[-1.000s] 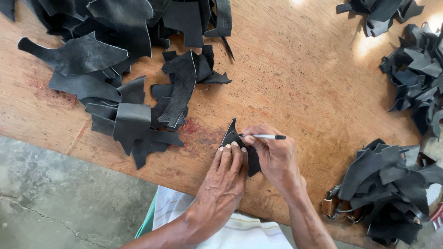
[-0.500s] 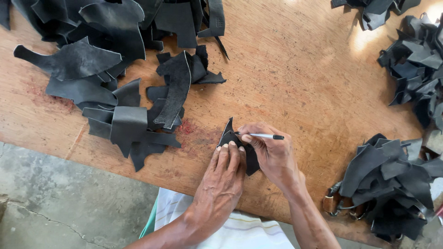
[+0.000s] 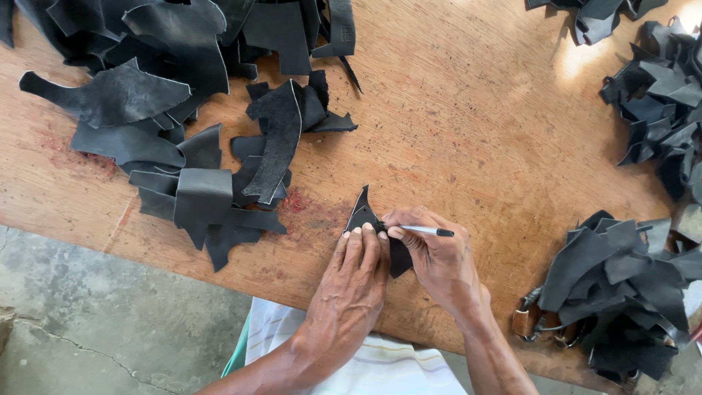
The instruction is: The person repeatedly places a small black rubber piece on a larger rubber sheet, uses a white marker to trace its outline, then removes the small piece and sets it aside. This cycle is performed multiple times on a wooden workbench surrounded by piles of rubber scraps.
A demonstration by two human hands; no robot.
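Hands unmoved, right hand (image 3: pixel 439 260) still gripping pen (image 3: pixel 428 231)

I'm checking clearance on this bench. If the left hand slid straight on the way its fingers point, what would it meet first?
The left hand already presses the small black leather piece. Straight ahead, past that, the wooden table looks bare; the dark scrap pile probably lies off that line.
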